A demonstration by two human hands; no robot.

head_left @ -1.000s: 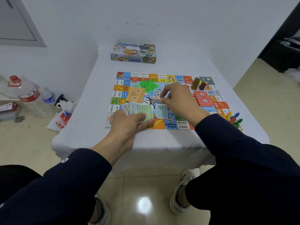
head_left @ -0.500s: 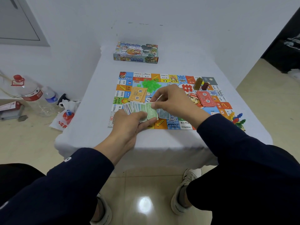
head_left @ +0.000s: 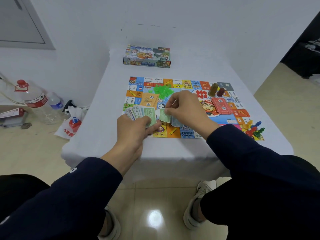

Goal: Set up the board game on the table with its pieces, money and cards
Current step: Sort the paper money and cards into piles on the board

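Observation:
A colourful game board (head_left: 174, 82) lies flat on the white table (head_left: 103, 132). My left hand (head_left: 133, 130) grips a fanned stack of play money (head_left: 140, 112) over the board's near left part. My right hand (head_left: 187, 110) pinches a green bill (head_left: 164, 116) at the fan's right end. A small pile of bluish bills (head_left: 176, 122) lies on the board under my right hand. On the board sit an orange card deck (head_left: 149, 100), a red card deck (head_left: 221, 105), a heap of green plastic houses (head_left: 162, 90) and two tall tokens (head_left: 215, 90). Coloured pawns (head_left: 253, 129) lie at the near right corner.
The game box (head_left: 147, 57) stands at the table's far edge by the white wall. Left of the table, on the floor, are a large water bottle (head_left: 33, 99), a small bottle (head_left: 56, 104) and a plastic bag (head_left: 71, 127). A dark doorway (head_left: 304, 49) opens at right.
My right hand came back from the bluish pile to the fan and took hold of a green bill, drawing it off to the right. My left hand kept holding the fan.

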